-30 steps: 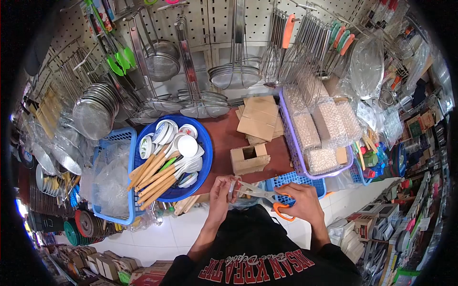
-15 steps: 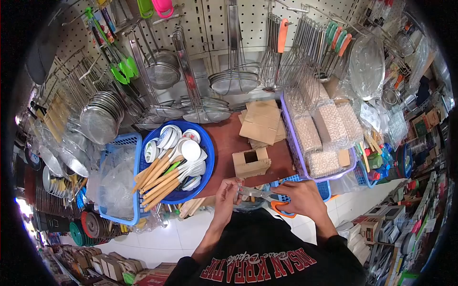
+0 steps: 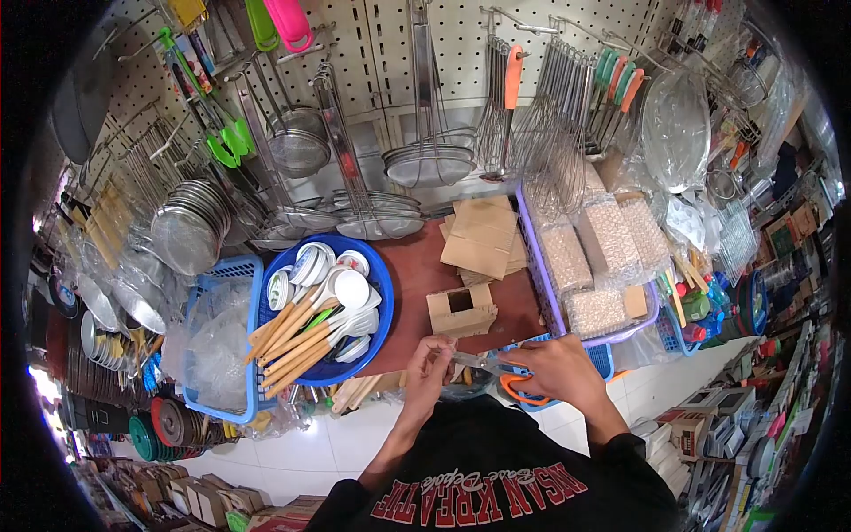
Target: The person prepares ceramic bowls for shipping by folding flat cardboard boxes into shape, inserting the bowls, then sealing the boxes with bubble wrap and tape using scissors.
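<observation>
My right hand (image 3: 551,367) grips a pair of scissors (image 3: 475,360) by the orange handles, with the metal blades pointing left. Close by the blade tips, my left hand (image 3: 431,364) is pinched closed; what sits between its fingers is too small to make out. Just beyond both hands, a folded cardboard box (image 3: 479,321) with a square opening stands on the reddish-brown table (image 3: 412,288). Flat cardboard pieces (image 3: 480,238) lie stacked behind it.
On the left, a blue round basin (image 3: 386,293) holds wooden-handled utensils and white rolls, beside a light-blue basket (image 3: 253,332) of clear plastic. A purple basket (image 3: 542,288) of bubble-wrapped boxes stands right. Strainers (image 3: 430,166) and whisks (image 3: 558,120) hang on the pegboard behind.
The scissors blades have shifted slightly right and look less distinct at the left fingers. Both hands stay close together, and the view has tilted a little.
</observation>
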{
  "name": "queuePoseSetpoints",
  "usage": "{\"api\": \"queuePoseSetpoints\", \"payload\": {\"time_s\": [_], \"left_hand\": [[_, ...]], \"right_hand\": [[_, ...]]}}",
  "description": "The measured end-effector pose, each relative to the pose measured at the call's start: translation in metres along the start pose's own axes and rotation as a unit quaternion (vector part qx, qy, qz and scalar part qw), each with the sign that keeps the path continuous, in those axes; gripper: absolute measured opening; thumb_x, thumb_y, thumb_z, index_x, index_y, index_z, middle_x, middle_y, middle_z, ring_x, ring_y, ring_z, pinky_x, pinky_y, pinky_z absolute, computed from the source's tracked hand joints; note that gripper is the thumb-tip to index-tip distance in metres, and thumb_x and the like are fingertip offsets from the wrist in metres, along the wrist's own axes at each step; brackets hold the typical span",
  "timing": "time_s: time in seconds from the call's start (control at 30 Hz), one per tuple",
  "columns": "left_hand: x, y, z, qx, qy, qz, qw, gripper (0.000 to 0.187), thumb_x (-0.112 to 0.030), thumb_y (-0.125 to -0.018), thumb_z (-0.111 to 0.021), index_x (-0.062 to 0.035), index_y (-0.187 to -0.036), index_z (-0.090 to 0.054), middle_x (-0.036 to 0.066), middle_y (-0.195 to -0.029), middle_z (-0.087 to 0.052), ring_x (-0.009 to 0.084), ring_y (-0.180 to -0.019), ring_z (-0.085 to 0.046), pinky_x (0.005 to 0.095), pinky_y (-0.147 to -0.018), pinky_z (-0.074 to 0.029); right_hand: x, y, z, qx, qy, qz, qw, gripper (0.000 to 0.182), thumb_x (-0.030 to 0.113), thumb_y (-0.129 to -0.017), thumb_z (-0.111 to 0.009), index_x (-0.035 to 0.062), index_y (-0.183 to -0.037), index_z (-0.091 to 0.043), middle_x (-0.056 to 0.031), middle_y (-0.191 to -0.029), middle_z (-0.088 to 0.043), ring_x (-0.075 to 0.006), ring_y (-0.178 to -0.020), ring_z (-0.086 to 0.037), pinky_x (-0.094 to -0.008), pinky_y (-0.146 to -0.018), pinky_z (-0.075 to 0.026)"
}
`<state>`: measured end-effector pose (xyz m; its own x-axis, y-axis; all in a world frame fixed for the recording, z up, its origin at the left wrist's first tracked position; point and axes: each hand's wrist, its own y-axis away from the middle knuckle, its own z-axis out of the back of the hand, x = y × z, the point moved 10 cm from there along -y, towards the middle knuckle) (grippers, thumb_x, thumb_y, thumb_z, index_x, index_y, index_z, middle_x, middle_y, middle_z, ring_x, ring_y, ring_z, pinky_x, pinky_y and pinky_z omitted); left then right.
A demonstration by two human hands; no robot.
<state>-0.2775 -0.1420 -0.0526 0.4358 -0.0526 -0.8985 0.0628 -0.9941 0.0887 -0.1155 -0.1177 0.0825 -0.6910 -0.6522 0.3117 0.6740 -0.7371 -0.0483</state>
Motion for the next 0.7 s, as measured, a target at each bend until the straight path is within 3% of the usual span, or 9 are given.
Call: {"api": "queuePoseSetpoints", "payload": {"time_s": [0.17,0.27,0.33,0.37,0.47,0.5,0.6,0.63,0.7], "left_hand": [[-0.014,0.003,0.001,-0.021,-0.009,-0.029,0.999,0.016,-0.003,-0.102,-0.05,-0.0064,-0.118,-0.05,0.004,-0.117,-0.053,0.0053,-0.082,-0.052,0.02,-0.068,-0.044],[-0.029,0.007,0.005,-0.065,-0.054,-0.101,0.991,0.031,-0.003,-0.099,-0.056,-0.0034,-0.128,-0.044,0.011,-0.125,-0.05,0.0138,-0.105,-0.053,0.0257,-0.088,-0.046],[-0.03,0.012,0.012,-0.071,-0.213,-0.163,0.961,0.045,-0.005,-0.094,-0.062,-0.0003,-0.133,-0.041,0.018,-0.13,-0.046,0.024,-0.118,-0.049,0.0335,-0.097,-0.043],[-0.029,0.014,0.016,-0.074,-0.29,-0.192,0.935,0.052,-0.006,-0.092,-0.065,0.0012,-0.136,-0.039,0.021,-0.133,-0.045,0.0291,-0.125,-0.048,0.0374,-0.102,-0.042],[0.002,0.006,0.028,-0.019,-0.475,-0.133,0.87,0.069,-0.012,-0.085,-0.073,0.0046,-0.14,-0.035,0.028,-0.138,-0.04,0.0419,-0.131,-0.043,0.0453,-0.107,-0.039],[0.017,0.004,0.034,-0.004,-0.507,-0.152,0.849,0.08,-0.019,-0.083,-0.077,0.0054,-0.144,-0.032,0.031,-0.138,-0.038,0.0489,-0.132,-0.038,0.0504,-0.11,-0.035],[0.046,-0.002,0.048,0.019,-0.584,-0.146,0.798,0.088,-0.028,-0.082,-0.079,0.0058,-0.146,-0.029,0.03,-0.139,-0.037,0.0478,-0.134,-0.036,0.0506,-0.11,-0.034],[0.056,-0.005,0.054,0.021,-0.6,-0.134,0.788,0.09,-0.03,-0.082,-0.079,0.0053,-0.147,-0.028,0.03,-0.14,-0.037,0.048,-0.134,-0.036,0.0509,-0.11,-0.034],[0.073,-0.01,0.064,0.026,-0.63,-0.108,0.768,0.095,-0.034,-0.081,-0.08,0.0043,-0.149,-0.026,0.03,-0.14,-0.037,0.0483,-0.134,-0.037,0.0517,-0.11,-0.035]], "right_hand": [[-0.017,0.003,-0.008,0.019,-0.034,-0.054,0.998,0.038,0.027,-0.07,-0.081,0.0148,-0.105,-0.073,-0.0062,-0.087,-0.074,-0.0245,-0.074,-0.071,-0.0339,-0.064,-0.055],[-0.042,0.01,-0.011,-0.03,-0.139,-0.121,0.982,0.037,0.019,-0.071,-0.08,0.0113,-0.106,-0.071,-0.0087,-0.084,-0.073,-0.0248,-0.073,-0.071,-0.0336,-0.063,-0.054],[-0.062,0.017,-0.021,-0.046,-0.213,-0.207,0.954,0.036,0.013,-0.073,-0.079,0.0078,-0.107,-0.069,-0.0113,-0.081,-0.071,-0.0248,-0.071,-0.071,-0.0335,-0.062,-0.054],[-0.073,0.021,-0.034,-0.068,-0.227,-0.203,0.95,0.04,0.008,-0.079,-0.075,0.0041,-0.117,-0.063,-0.013,-0.081,-0.069,-0.0231,-0.07,-0.069,-0.0336,-0.061,-0.053],[-0.097,0.029,-0.069,-0.101,-0.321,-0.235,0.912,0.048,0.014,-0.083,-0.074,0.0032,-0.127,-0.057,-0.0169,-0.09,-0.069,-0.0313,-0.082,-0.07,-0.0376,-0.071,-0.054],[-0.107,0.031,-0.089,-0.07,-0.312,-0.25,0.914,0.053,0.014,-0.087,-0.07,0.001,-0.134,-0.051,-0.0187,-0.094,-0.068,-0.0305,-0.086,-0.07,-0.0385,-0.073,-0.054],[-0.143,0.039,-0.151,-0.098,-0.334,-0.278,0.895,0.052,0.013,-0.088,-0.067,0.0016,-0.136,-0.051,-0.02,-0.094,-0.068,-0.0313,-0.087,-0.07,-0.0395,-0.074,-0.054],[-0.15,0.04,-0.164,-0.12,-0.302,-0.284,0.902,0.049,0.011,-0.089,-0.067,0.0058,-0.136,-0.053,-0.0163,-0.093,-0.067,-0.0259,-0.079,-0.069,-0.0363,-0.069,-0.055],[-0.166,0.038,-0.193,-0.138,-0.283,-0.291,0.904,0.049,0.013,-0.09,-0.066,0.0057,-0.136,-0.053,-0.019,-0.096,-0.068,-0.0313,-0.084,-0.07,-0.0397,-0.072,-0.055]]}}
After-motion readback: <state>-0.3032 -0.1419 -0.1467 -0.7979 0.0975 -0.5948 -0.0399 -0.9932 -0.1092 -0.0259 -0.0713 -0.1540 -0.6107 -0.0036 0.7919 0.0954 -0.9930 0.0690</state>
